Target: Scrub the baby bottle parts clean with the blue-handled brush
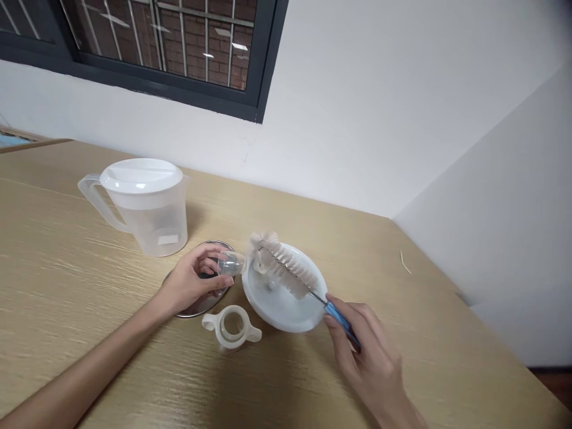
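Observation:
My left hand [196, 277] has its fingers closed round a small clear plastic cap [231, 263], tilted on its side above the left rim of a white bowl [286, 319]. In my right hand [366, 345] is a bottle brush [290, 271], gripped by its blue handle. Its pale bristles lie across the space over the bowl, with the tip close to the cap. Something small and pale in the bowl is partly hidden by the bristles. A round metal tray [196, 310] lies under my left hand. In front stands a baby bottle [232, 327] with two side handles and an open top.
At the back left stands a translucent lidded pitcher [154, 208], its handle to the left. A thin pale strip [404, 262] lies on the wooden table [447, 351] at the right. White walls [357, 107] and a barred window [179, 44] rise behind.

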Available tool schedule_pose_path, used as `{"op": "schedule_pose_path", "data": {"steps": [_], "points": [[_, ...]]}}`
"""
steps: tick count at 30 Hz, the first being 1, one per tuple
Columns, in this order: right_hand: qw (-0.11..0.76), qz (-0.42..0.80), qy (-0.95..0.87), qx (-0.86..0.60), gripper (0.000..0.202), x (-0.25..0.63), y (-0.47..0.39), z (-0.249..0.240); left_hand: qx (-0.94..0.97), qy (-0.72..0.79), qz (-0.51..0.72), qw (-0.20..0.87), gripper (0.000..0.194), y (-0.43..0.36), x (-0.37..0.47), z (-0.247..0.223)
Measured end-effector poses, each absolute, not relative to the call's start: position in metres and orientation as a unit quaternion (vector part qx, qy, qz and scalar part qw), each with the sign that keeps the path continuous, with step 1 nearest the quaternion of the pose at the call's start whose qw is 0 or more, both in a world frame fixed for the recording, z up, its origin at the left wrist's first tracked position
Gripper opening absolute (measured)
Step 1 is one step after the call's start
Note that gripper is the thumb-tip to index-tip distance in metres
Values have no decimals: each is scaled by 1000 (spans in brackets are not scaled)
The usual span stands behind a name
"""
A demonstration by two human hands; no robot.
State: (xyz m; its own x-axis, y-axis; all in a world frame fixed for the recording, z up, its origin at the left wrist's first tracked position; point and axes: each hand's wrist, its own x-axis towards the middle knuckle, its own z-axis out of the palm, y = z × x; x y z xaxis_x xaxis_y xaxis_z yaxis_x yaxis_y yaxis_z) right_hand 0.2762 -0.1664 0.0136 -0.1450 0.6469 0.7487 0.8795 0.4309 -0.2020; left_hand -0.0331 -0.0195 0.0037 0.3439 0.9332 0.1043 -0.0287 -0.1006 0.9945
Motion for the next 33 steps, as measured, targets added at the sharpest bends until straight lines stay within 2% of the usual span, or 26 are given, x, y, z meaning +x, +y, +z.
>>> {"op": "schedule_pose_path", "data": {"steps": [9,18,24,33], "points": [[395,-131,-767,-489,42,274,-165,15,662,405,417,473,58,-19,-33,7],[388,-121,-771,-490,45,270,-165,11,668,400,412,472,58,-19,-33,3],[392,-128,-760,-503,43,272,-164,12,661,379,415,498,70,-23,-32,8],[408,-133,-751,-501,42,274,-166,14,637,385,416,522,72,-24,-31,12]]}}
